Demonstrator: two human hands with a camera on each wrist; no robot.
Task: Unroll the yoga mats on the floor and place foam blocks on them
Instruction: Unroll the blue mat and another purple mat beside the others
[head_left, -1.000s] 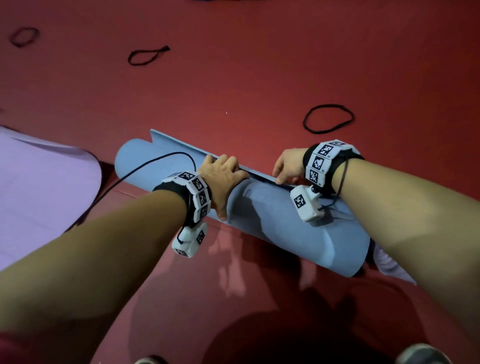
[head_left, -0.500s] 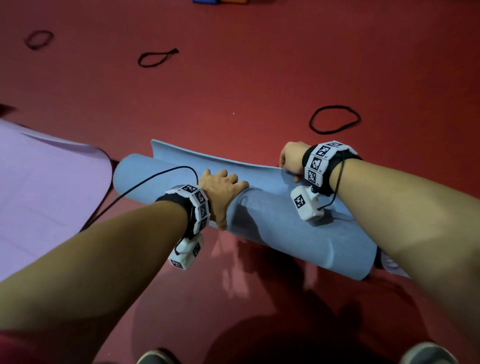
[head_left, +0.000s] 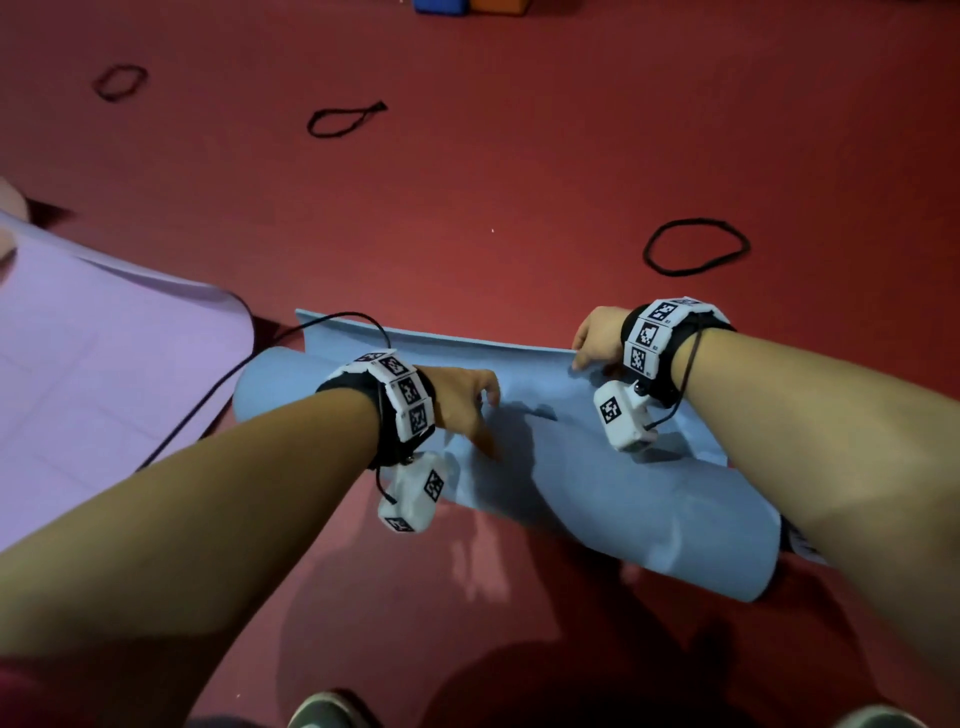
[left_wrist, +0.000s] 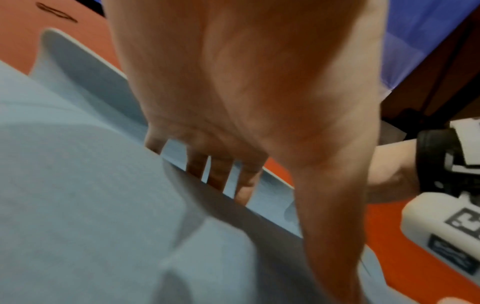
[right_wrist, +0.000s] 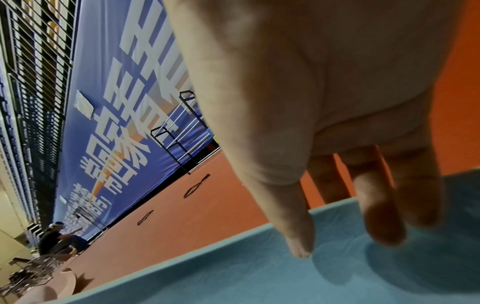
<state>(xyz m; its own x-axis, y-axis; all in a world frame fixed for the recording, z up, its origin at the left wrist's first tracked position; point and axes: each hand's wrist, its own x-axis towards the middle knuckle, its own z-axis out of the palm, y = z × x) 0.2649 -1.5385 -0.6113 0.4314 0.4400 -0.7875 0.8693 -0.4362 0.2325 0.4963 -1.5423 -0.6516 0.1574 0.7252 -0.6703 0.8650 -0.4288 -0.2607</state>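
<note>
Red sports-hall floor (head_left: 467, 182), big blue banner wall and railings far off in the right wrist view. Blue yoga mat (head_left: 623, 499) lies across the floor in front of the person, mostly rolled still, loose flap peeled out toward 12 o'clock and lying flat. Left hand (head_left: 462, 405) sits on top of the roll, fingers (left_wrist: 221, 174) spread straight and reaching down over the roll onto the flap, thumb on the near side; pressing, not gripping, probably to steady or push the roll. Right hand (head_left: 597, 335) at the flap's far edge around 1 o'clock, fingers (right_wrist: 376, 205) curled down over that edge with the thumb (right_wrist: 293, 226) on top, so it looks pinched onto the mat to hold the free end down while the roll opens toward the feet; grip partly hidden, so that's a judgement. Purple mat (head_left: 104, 374) already flat at 9 o'clock, its curled corner just beside the blue roll's left end, may crowd it. Black elastic loops loose on the floor: one (head_left: 696, 247) at 1 o'clock, one (head_left: 343, 119) at 11, one (head_left: 119, 82) further left; the near one lies apart from the flap. Foam blocks (head_left: 470, 5) barely in frame at 12 o'clock, well apart, untouched. Shoe toes (head_left: 327, 712) at 6 o'clock sit in the unrolling path
</note>
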